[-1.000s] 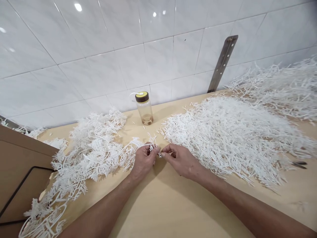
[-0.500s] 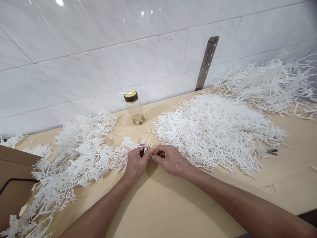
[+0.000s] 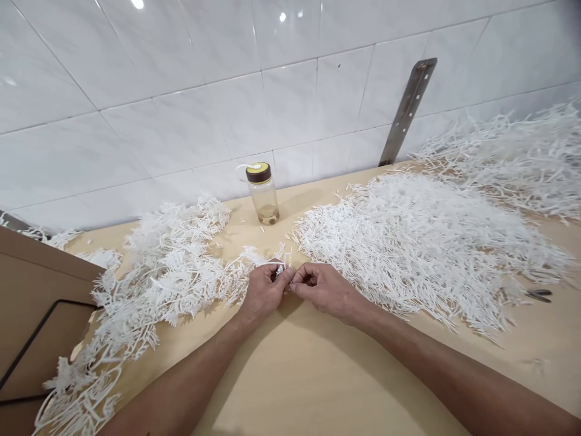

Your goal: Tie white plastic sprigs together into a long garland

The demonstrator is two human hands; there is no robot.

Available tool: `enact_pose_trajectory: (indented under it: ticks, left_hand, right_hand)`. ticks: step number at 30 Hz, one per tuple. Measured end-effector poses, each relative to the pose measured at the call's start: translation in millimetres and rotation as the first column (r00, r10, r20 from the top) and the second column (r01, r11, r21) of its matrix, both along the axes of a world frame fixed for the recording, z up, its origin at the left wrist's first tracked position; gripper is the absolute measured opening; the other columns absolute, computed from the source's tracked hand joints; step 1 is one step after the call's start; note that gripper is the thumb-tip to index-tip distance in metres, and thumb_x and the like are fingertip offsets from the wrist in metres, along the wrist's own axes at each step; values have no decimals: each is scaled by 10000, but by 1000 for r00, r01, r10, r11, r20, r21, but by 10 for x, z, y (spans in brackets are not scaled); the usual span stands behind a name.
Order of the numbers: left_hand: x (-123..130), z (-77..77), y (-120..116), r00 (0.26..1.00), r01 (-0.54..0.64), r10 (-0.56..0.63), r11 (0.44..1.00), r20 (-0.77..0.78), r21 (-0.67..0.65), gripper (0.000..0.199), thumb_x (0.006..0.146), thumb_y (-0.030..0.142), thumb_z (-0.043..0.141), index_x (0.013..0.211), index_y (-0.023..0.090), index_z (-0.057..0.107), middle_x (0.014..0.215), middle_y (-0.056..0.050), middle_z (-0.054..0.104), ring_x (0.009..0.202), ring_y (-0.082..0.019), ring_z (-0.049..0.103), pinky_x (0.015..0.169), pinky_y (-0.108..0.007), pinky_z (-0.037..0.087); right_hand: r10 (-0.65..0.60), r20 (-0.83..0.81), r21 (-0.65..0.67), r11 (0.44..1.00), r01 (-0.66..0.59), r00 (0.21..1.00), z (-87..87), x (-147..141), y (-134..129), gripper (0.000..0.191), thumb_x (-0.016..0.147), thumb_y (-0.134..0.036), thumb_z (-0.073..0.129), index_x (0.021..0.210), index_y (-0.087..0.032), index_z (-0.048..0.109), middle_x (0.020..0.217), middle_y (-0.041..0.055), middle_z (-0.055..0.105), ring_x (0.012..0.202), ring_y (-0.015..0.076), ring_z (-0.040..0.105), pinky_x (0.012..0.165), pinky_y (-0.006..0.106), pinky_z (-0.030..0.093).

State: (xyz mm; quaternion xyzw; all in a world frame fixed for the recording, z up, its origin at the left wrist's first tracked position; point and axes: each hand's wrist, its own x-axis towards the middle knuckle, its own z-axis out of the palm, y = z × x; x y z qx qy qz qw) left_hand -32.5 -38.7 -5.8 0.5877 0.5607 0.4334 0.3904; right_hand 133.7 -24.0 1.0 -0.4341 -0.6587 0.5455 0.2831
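Observation:
My left hand (image 3: 267, 287) is closed on a white branched plastic piece (image 3: 285, 254), whose thin prongs stick up above the fingers. My right hand (image 3: 324, 289) meets it fingertip to fingertip, thumb and index pinched together; what sits in that pinch is too small to make out. A heap of branched white pieces (image 3: 181, 272) lies just left of my left hand. Beyond my right hand spreads a wide pile of small, thin white sticks (image 3: 422, 242).
A clear jar with a yellow and dark lid (image 3: 263, 197) stands behind my hands. Longer white strands (image 3: 512, 157) lie at the back right, near a metal bracket (image 3: 408, 112) by the tiled wall. Dark small clippers (image 3: 539, 295) rest at right; a cardboard box (image 3: 40, 303) stands at left.
The view has shifted left, so everything appears farther right. Both hands keep nearly the same pinch, fingertips together.

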Motion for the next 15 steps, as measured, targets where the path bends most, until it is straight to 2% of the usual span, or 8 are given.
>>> enact_pose_trajectory:
  ticks: [3, 7, 12, 15]
  left_hand:
    - [-1, -18, 11, 999, -21, 22, 999, -42, 36, 374, 832, 425, 618, 574, 181, 501, 530, 39, 438, 526, -104, 400, 514, -247, 308]
    - [-5, -6, 23, 994, -50, 56, 996, -90, 70, 378, 824, 401, 606, 539, 184, 487, 516, 39, 424, 530, -108, 391, 524, -254, 302]
    - [-45, 38, 39, 978, -203, 205, 978, -47, 47, 365, 816, 444, 634, 579, 184, 535, 510, 41, 472, 497, -106, 410, 490, -240, 315]
    - [-55, 54, 34, 986, -154, 154, 988, 66, -9, 383, 827, 479, 633, 597, 187, 541, 462, 49, 465, 435, -96, 395, 451, -232, 305]
  right_hand:
    - [-3, 10, 134, 991, 2, 1000, 21, -9, -12, 34, 737, -184, 574, 713, -184, 597, 652, -34, 568, 587, 103, 476, 525, 221, 361]
    - [-13, 39, 220, 975, 4, 999, 71, -19, -71, 15, 735, -183, 569, 734, -195, 577, 674, -30, 568, 598, 119, 481, 549, 243, 377]
    - [75, 103, 249, 963, -99, 992, 136, -51, -188, 37, 766, -194, 574, 739, -203, 550, 656, -27, 560, 591, 124, 489, 542, 248, 374]
    - [27, 103, 221, 974, -49, 994, 114, -44, -159, 59, 813, -250, 563, 775, -205, 566, 671, -20, 579, 596, 131, 503, 535, 251, 377]
